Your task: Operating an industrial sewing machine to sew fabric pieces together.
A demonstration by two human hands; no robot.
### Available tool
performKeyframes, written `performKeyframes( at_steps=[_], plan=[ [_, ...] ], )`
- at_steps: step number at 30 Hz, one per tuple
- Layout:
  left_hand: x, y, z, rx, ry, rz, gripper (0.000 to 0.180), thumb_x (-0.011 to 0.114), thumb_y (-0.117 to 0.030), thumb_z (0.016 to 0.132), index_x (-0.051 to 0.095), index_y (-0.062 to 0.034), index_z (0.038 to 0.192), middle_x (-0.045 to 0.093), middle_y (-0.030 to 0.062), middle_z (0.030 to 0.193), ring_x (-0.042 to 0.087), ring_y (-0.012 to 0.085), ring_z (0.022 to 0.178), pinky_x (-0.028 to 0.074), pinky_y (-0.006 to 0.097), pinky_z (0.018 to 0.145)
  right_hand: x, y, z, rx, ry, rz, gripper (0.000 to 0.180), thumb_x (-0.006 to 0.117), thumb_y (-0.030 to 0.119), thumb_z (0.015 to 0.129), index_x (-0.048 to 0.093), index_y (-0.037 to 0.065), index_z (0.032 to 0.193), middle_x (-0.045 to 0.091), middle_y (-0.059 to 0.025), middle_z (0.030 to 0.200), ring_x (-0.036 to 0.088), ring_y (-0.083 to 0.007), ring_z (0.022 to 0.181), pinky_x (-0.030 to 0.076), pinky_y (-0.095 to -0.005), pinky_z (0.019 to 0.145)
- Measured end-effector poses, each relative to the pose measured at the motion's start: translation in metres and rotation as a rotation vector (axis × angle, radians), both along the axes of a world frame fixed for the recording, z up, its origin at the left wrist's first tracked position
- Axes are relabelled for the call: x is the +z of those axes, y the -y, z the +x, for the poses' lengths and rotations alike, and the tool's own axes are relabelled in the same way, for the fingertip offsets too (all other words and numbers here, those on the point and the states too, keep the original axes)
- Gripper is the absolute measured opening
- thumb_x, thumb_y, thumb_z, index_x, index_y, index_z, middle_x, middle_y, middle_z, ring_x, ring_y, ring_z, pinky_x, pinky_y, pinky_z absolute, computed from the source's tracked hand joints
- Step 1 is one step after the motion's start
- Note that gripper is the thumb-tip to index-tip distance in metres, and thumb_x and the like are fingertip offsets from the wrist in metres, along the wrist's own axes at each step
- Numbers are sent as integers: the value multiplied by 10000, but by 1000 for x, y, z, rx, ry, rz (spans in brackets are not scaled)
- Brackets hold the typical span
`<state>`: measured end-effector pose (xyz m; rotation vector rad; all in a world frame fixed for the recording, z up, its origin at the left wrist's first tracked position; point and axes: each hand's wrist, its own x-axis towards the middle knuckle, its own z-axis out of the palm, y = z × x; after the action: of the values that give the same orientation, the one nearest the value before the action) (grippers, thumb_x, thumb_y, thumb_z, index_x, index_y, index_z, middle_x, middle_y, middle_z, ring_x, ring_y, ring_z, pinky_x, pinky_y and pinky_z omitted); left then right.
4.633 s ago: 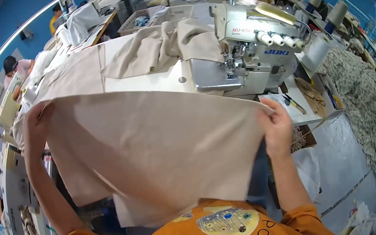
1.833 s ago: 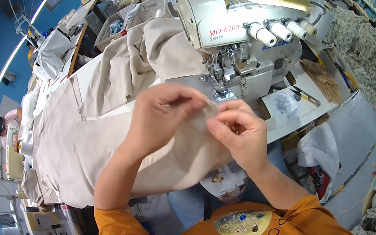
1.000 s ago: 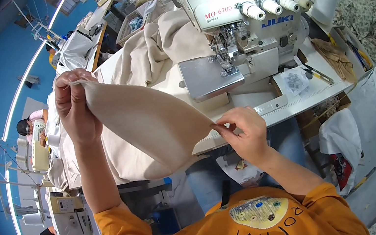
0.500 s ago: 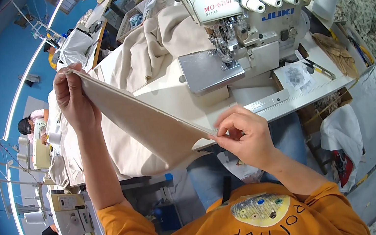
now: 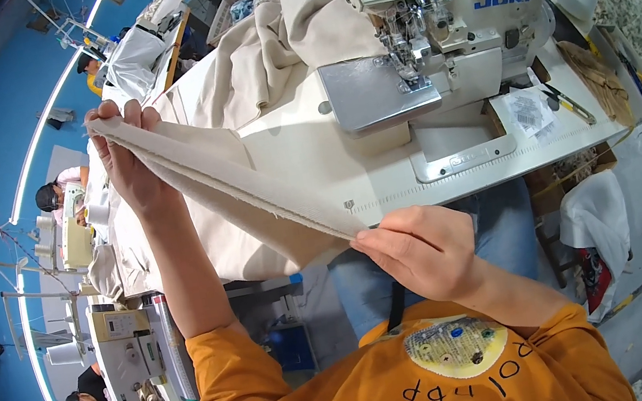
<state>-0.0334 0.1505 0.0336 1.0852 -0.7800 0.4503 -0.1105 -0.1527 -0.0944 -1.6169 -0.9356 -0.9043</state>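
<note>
A beige fabric piece (image 5: 238,187) stretches slantwise between my two hands, its long raw edges lying together. My left hand (image 5: 128,152), raised at the left, pinches the upper corner, with fingers behind the cloth. The lower right end is pinched between thumb and fingers of my right hand (image 5: 424,255), just off the table's front edge. The rest of the cloth hangs below and over the table's left part. Beyond my right hand stands a white overlock sewing machine (image 5: 468,14) with a metal plate (image 5: 379,93) beside its needle area; the cloth is apart from it.
More beige fabric (image 5: 270,47) lies heaped on the white table (image 5: 291,150) left of the machine. Thread snips (image 5: 568,104) and a white label sheet (image 5: 529,115) lie at the right. Other sewing machines (image 5: 123,361) and people stand at the left; patterned cloth is piled at the far right.
The cloth has turned in my hands so its paired edges face up more. My left fingers have shifted over the corner. The whole view has shifted slightly.
</note>
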Motion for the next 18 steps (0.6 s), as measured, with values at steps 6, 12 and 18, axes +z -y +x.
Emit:
performKeyframes(
  at_steps=[6, 12, 18],
  plan=[
    [6, 7, -4, 27, 9, 32, 221, 666, -126, 932, 574, -113, 1133, 562, -34, 1078, 459, 116, 806, 414, 240, 739, -3, 3, 4, -90, -4, -42, 258, 790, 20, 704, 719, 69, 947, 650, -39, 798, 599, -152, 568, 461, -251, 467],
    [8, 16, -8, 36, -7, -3, 123, 627, -118, 957, 572, -110, 1067, 557, -28, 1041, 441, 122, 772, 398, 249, 717, -9, 6, 15, -170, 40, -161, 246, 765, -7, 713, 715, 57, 945, 665, -51, 814, 612, -161, 574, 483, -247, 495],
    [7, 13, -6, 44, 35, -14, 156, 595, -111, 975, 580, -79, 1127, 609, 39, 1101, 451, 115, 745, 408, 271, 680, -10, 1, 22, -21, -256, -23, 160, 756, -17, 749, 706, 24, 895, 660, -51, 810, 577, -133, 543, 461, -233, 490]
  ],
)
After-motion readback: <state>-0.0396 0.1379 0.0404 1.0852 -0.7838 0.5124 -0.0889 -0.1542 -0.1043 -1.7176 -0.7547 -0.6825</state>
